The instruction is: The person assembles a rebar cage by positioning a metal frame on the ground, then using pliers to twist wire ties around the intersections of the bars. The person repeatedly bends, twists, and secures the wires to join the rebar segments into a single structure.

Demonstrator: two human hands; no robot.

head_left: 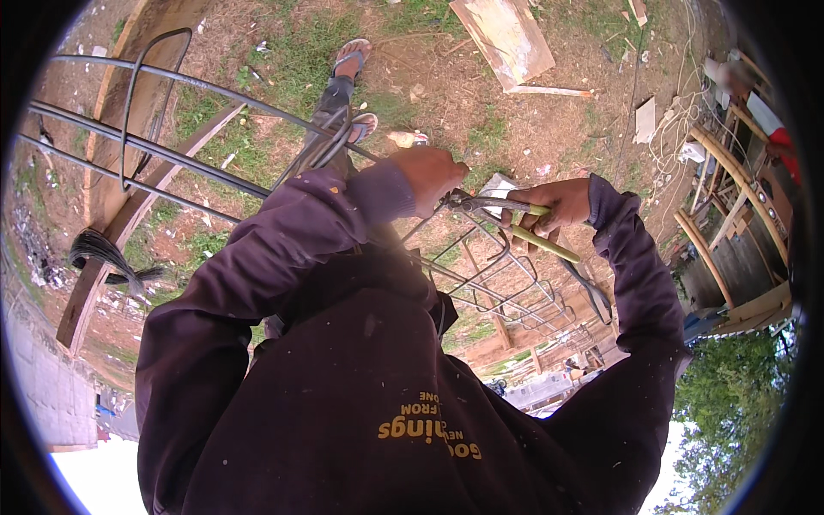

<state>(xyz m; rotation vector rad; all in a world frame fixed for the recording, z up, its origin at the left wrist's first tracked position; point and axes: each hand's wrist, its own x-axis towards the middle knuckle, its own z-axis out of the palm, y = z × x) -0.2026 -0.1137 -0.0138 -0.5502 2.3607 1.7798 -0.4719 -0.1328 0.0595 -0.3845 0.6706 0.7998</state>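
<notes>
My right hand [562,210] is wrapped round the yellow-green handles of a pair of pincers [502,204]. The pincers' metal jaws point left, at a joint of the rebar cage [184,161]. Right beside the jaws is my left hand [429,178], its fingers curled closed at the bars. Whatever they pinch is hidden. Long bars of the cage run from the far left, under my left arm, and on to the lower right. Bent square stirrups [515,275] stand along the lower right part.
A bundle of black tie wire [112,256] hangs over a wooden plank [129,215] on the left. Sandalled feet [354,58] stand on grass and dirt. A board [505,43] lies at the top. Bent wooden poles [742,180] and tangled cord [678,129] are on the right.
</notes>
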